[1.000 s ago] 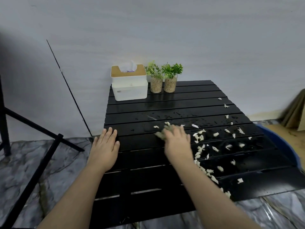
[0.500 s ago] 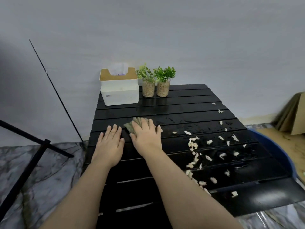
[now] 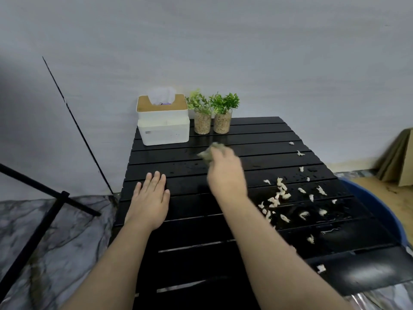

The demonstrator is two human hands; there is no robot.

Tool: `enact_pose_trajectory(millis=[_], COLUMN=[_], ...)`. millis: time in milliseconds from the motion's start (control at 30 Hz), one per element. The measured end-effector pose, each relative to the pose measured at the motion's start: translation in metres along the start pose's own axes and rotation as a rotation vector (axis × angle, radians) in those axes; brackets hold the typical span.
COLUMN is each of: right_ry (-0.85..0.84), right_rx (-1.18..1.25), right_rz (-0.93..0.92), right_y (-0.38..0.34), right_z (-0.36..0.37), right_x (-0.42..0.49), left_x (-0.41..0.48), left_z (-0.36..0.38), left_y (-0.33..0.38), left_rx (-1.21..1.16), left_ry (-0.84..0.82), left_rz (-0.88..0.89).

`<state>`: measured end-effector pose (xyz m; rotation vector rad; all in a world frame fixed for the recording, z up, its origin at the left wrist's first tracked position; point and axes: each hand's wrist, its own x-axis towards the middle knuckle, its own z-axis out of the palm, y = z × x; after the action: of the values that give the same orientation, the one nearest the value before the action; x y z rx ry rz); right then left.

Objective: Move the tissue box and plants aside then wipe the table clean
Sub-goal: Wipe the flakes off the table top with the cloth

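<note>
Step in hand: wiping. The tissue box and the plants stand side by side at the far left corner of the table, away from the wet middle slats. My right grip, blurred, is closed round a bunched grey-green rag just in front of the plants. My left grip lies flat with straight fingers, holding nothing, near the table's left edge. White scraps and water beads litter the right half. Next move, in my judgement: sweep the rag rightward, driving the scraps toward the blue basin beside that edge.
</note>
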<state>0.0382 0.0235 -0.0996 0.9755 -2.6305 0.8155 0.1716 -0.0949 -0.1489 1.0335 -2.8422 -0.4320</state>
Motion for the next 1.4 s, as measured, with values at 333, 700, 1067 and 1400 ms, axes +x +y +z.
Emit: enact_pose_trajectory(millis=[333,700,1067,1400], right_ry=[-0.216,-0.317,-0.177,-0.416], right_rx=[-0.164,0.013,-0.143,-0.067], right_rz=[0.122,-0.038,0.298,-0.167], right_y=[0.074,-0.069,0.098,-0.043], right_z=[0.019,0.091,0.023,0.096], right_x=[0.004,0.021,0.063,0.063], left_x=[0.022,0.072,0.069,0.075], left_z=[-0.030,-0.018,-0.018,-0.018], left_y=[-0.033,-0.061,-0.060,-0.064], left_rx=[-0.322,-0.171,-0.056,-0.026], left_ry=[0.075,0.013,0.006,-0.016], left_rz=[-0.032,0.008,0.008,-0.011])
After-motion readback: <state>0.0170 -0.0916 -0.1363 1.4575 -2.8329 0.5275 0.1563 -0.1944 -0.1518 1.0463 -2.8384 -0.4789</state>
